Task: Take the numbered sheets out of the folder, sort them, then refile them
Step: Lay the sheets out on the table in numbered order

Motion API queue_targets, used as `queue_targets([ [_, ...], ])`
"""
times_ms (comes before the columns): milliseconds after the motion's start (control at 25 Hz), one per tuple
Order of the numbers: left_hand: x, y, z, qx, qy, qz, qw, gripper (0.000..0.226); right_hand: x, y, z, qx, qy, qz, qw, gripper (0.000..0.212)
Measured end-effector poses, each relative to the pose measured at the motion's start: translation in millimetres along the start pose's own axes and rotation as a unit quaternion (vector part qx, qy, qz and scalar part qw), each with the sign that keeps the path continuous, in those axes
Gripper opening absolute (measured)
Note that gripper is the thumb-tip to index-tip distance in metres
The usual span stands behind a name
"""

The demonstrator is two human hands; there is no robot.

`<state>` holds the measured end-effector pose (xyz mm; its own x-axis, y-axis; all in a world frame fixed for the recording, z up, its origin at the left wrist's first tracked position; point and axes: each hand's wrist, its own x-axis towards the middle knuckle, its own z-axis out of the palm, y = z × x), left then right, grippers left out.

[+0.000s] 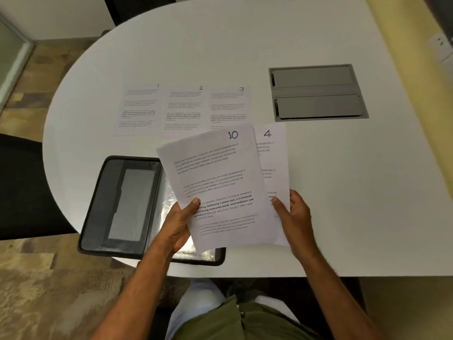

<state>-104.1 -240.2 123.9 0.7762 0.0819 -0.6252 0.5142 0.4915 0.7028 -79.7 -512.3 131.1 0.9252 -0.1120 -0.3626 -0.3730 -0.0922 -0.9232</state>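
Left hand [181, 224] pinches sheet 10 [215, 182], right hand [294, 217] pinches sheet 4 [272, 153], both held above the table [343, 192]; thin, floppy paper, best gripped at the lower edges.

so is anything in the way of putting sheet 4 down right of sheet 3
Nothing visible. The right hand pinches sheet 4, and the table between sheet 3 and the grey panel looks bare. That gap looks narrow, so sheet 4 might overlap the panel's edge.
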Motion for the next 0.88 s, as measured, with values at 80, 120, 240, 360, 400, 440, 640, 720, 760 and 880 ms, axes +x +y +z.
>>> queue_targets([
  [80,7,6,10,0.01,-0.009,0.004,1.0,0.029,6,9,-2,-0.008,0.002,0.007,1.0,0.021],
  [120,12,9,15,0.015,-0.014,0.006,1.0,0.027,10,10,-3,-0.011,0.006,0.007,1.0,0.021],
  [240,32,20,27,0.029,-0.028,0.013,0.999,0.025,29,11,-8,-0.028,0.019,0.005,0.999,0.019],
  [360,56,28,38,0.032,-0.046,0.004,0.998,0.026,51,12,-18,-0.031,0.031,0.036,0.998,0.018],
  [400,65,30,41,0.033,-0.05,-0.001,0.998,0.027,59,12,-20,-0.034,0.034,0.043,0.998,0.018],
  [440,75,34,45,0.035,-0.055,-0.004,0.998,0.027,68,12,-22,-0.037,0.037,0.049,0.997,0.018],
  [640,118,50,53,0.036,-0.051,-0.011,0.998,0.032,122,13,-18,-0.028,0.076,0.062,0.995,0.017],
  [720,137,57,53,0.034,-0.041,-0.01,0.999,0.031,147,11,-14,-0.031,0.095,0.063,0.993,0.015],
  [760,147,60,52,0.033,-0.039,-0.01,0.999,0.03,161,11,-13,-0.035,0.105,0.059,0.992,0.015],
  [880,179,68,46,0.041,-0.031,-0.019,0.998,0.032,208,14,-13,-0.039,0.151,0.046,0.987,0.017],
])
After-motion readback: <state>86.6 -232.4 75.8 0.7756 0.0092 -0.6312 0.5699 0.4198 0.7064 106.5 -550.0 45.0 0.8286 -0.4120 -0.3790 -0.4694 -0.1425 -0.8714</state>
